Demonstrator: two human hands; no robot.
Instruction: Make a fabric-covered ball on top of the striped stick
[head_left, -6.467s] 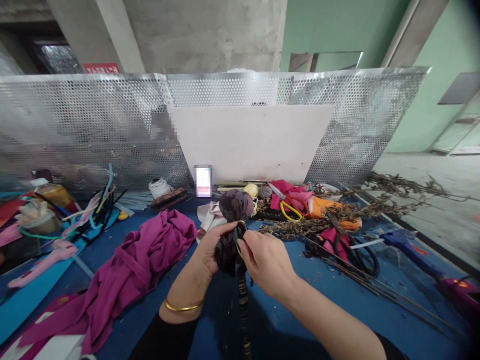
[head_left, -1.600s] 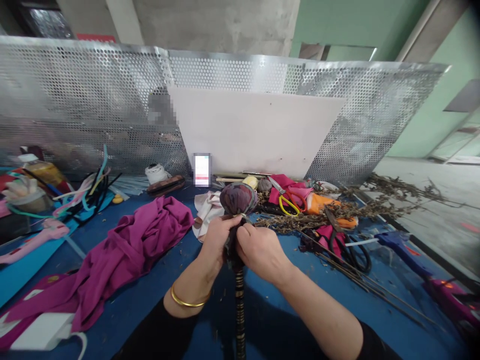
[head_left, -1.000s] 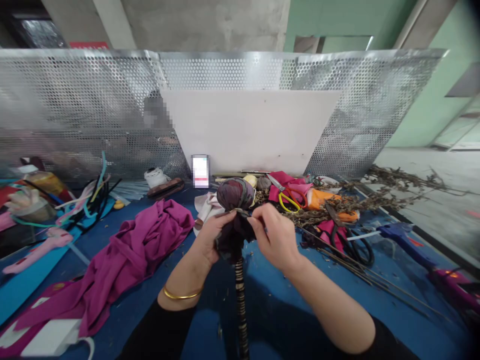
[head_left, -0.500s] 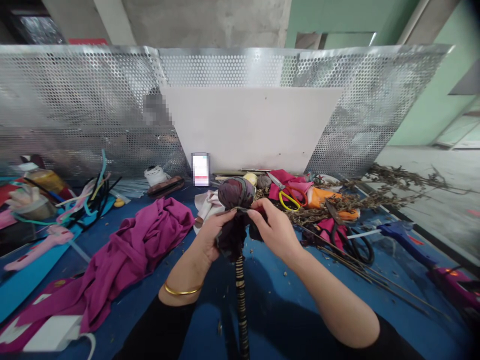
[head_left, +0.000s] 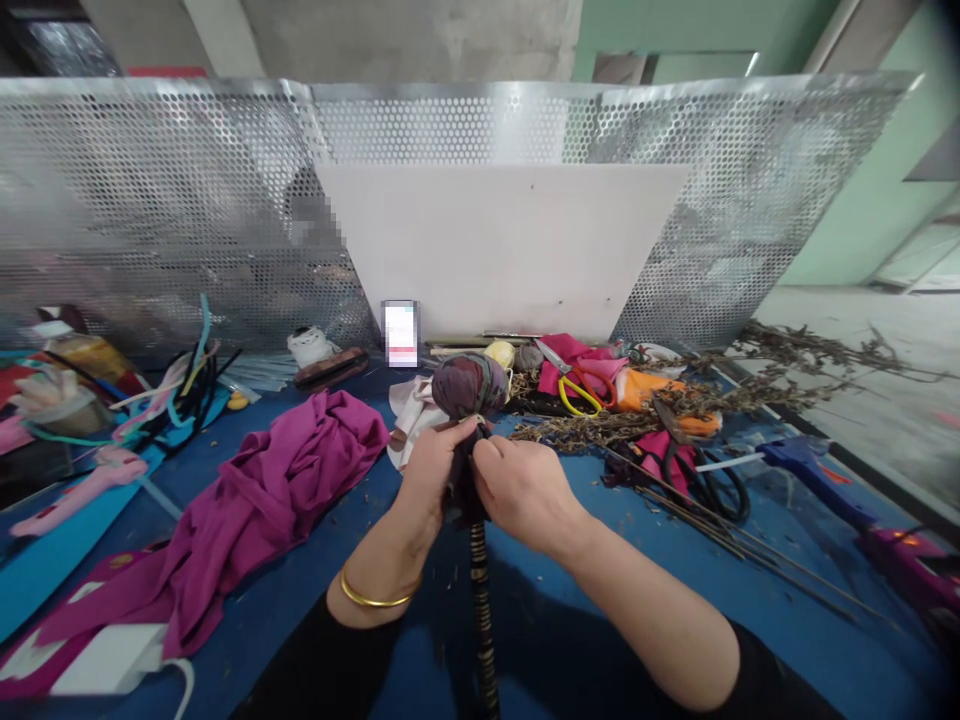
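Note:
A round ball wrapped in dark patterned cloth (head_left: 469, 386) tops a dark stick with pale bands (head_left: 481, 600). Just under the ball, dark cloth (head_left: 465, 485) hangs gathered around the stick. My left hand (head_left: 431, 462) pinches the gathered neck from the left, its thumb at the base of the ball. Closed on the same dark cloth, my right hand (head_left: 525, 485) presses in from the right, its fingertips partly hidden. Behind the ball lies a pale cloth (head_left: 412, 410).
Magenta cloth (head_left: 300, 480) and a white adapter (head_left: 112, 660) lie left. A pink glue gun (head_left: 97, 490) rests beyond. On the right are yellow-and-red-handled scissors (head_left: 581, 390), dried stems (head_left: 622, 428), black-handled scissors (head_left: 724, 490) and a blue glue gun (head_left: 817, 480). A white board (head_left: 502, 250) stands behind.
My right hand has moved down and closed into a fist around the dark cloth below the ball. My left hand has shifted slightly, staying at the neck.

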